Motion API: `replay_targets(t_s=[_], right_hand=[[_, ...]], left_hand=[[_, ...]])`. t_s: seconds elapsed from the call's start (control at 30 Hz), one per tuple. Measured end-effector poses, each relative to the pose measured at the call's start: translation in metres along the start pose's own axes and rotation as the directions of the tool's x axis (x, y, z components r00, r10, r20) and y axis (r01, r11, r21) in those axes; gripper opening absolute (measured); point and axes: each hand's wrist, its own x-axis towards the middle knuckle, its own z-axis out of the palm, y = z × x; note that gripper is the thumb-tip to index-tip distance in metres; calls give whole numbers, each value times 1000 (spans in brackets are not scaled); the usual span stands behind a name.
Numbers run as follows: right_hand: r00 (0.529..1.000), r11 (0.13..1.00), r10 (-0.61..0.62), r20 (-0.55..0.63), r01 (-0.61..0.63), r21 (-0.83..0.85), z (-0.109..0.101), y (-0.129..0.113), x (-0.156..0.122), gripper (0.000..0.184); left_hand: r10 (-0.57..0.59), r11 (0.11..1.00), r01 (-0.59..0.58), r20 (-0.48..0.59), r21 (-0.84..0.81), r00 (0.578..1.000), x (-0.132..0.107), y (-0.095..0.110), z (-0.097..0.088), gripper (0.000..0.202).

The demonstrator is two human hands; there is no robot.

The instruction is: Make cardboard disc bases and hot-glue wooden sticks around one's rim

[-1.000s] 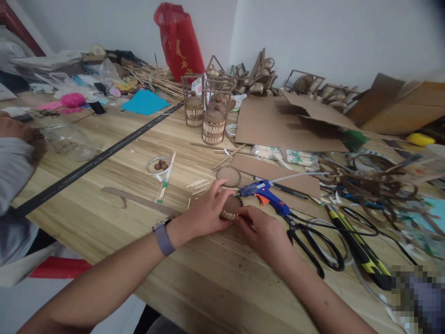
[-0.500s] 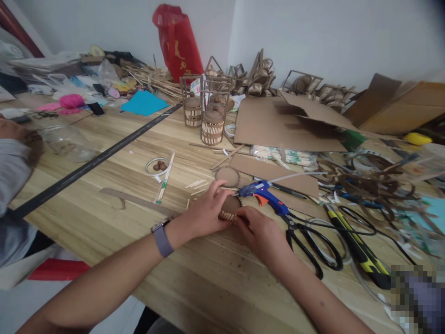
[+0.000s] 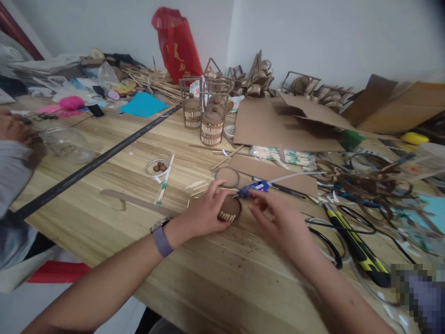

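Observation:
My left hand (image 3: 205, 212) is closed on a small round cardboard disc (image 3: 232, 205) with short wooden sticks glued along its near rim, pressing it to the wooden table (image 3: 215, 283). My right hand (image 3: 280, 219) is off the disc, fingers apart, over the handle of a blue glue gun (image 3: 253, 188) just right of the disc. Only the gun's nozzle end shows; the handle is hidden under the hand. A grey watch sits on my left wrist.
A second disc (image 3: 227, 176) and loose sticks lie behind my hands. Black scissors (image 3: 328, 253) and a yellow-black utility knife (image 3: 361, 250) lie at the right. Finished stick baskets (image 3: 212, 125), cardboard sheets (image 3: 288, 125), a long black ruler (image 3: 93, 162), a glass jar (image 3: 66, 144). Another person's sleeve (image 3: 12, 176) at left.
My right hand has let go of the disc and moved up and to the right onto the glue gun. My left hand has kept hold of the disc.

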Motion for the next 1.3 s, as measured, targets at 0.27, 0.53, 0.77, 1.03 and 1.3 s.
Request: replay_targets(t_s=[0.27,0.53,0.77,1.03,1.3], right_hand=[[931,868,352,94,-287,-406,-13,47,13,38],[928,906,324,184,-248,-344,-1,60,19,23],[945,938,290,154,-248,-243,-18,52,15,30],[938,913,318,141,-343,222,-42,47,-7,33],[842,735,388,374,-528,426,-41,39,-23,39]], left_hand=[[42,999,-42,-16,-12,999,-1,-2,-1,80],[-18,999,20,-51,27,999,0,6,3,76],[-47,999,48,-49,21,998,-1,4,5,78],[-99,995,99,-50,-13,994,0,3,7,81],[-87,996,86,-62,-24,994,0,3,6,81]])
